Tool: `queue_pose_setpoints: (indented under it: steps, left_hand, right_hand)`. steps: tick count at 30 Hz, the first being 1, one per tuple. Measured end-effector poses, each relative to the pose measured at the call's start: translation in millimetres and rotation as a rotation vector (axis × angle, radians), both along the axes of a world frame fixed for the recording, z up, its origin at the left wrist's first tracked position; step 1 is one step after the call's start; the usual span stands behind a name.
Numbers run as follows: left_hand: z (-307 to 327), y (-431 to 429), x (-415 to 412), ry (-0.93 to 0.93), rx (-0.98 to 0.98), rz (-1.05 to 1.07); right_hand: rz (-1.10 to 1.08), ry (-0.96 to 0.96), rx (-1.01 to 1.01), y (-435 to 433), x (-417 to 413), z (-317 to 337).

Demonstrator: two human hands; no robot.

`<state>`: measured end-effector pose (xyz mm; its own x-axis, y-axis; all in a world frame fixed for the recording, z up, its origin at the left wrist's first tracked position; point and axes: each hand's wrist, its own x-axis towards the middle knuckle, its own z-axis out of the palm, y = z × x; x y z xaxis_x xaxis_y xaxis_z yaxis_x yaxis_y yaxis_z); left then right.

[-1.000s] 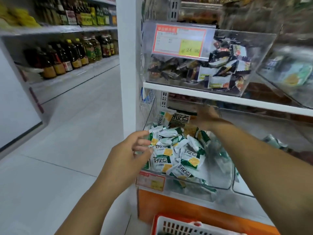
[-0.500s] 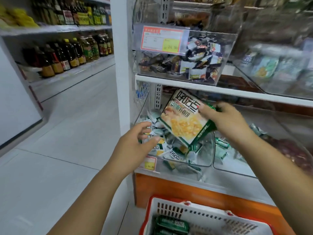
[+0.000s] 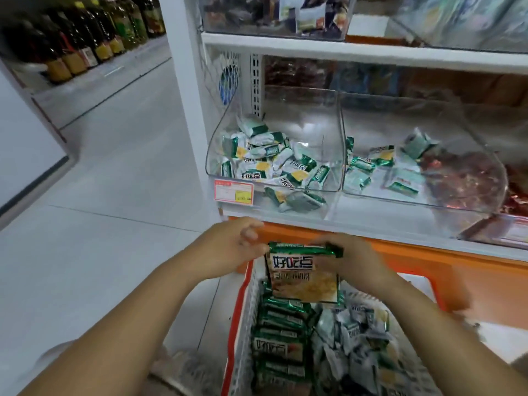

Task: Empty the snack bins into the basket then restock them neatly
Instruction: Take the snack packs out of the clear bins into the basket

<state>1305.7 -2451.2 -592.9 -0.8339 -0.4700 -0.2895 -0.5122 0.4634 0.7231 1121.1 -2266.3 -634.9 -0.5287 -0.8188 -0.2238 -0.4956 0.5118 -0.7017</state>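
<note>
Right hand point(image 3: 354, 265) pinches 1 large pack point(image 3: 303, 281) above the basket point(image 3: 243, 324); left hand point(image 3: 228, 247) (fingers loosely curled) beside its corner.

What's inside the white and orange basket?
A row of big green packs sits on the left of the basket, a heap of small snack packets on the right. The held pack hides the far end, and the bottom is covered.

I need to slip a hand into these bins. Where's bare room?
Left bin: bare back right, between the packet heap and the divider wall. Right bin: bare behind its scattered packets. Crowded: left bin's front left.
</note>
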Motion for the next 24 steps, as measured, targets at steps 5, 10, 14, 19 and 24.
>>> queue_pose_setpoints:
  steps: [5, 10, 14, 19, 24]
  left_hand:
    - [-3, -4, 10, -0.003, -0.078, -0.004]
    - [3, -11, 6, 0.098, -0.092, 0.032]
    - [12, -16, -9, 0.213, -0.101, 0.065]
    - [30, -27, -46, 0.384, -0.091, 0.141]
    - [43, -37, -84, 0.471, -0.151, 0.184]
  right_hand:
    - [-0.158, -0.044, 0.132, -13, 25, -95]
    - [-0.221, -0.038, 0.133, -18, 21, -119]
    - [-0.144, 0.123, -0.018, -20, 17, -60]
    - [-0.128, 0.16, -0.504, -20, 22, 61]
    - [-0.194, 0.151, -0.612, -31, -24, 113]
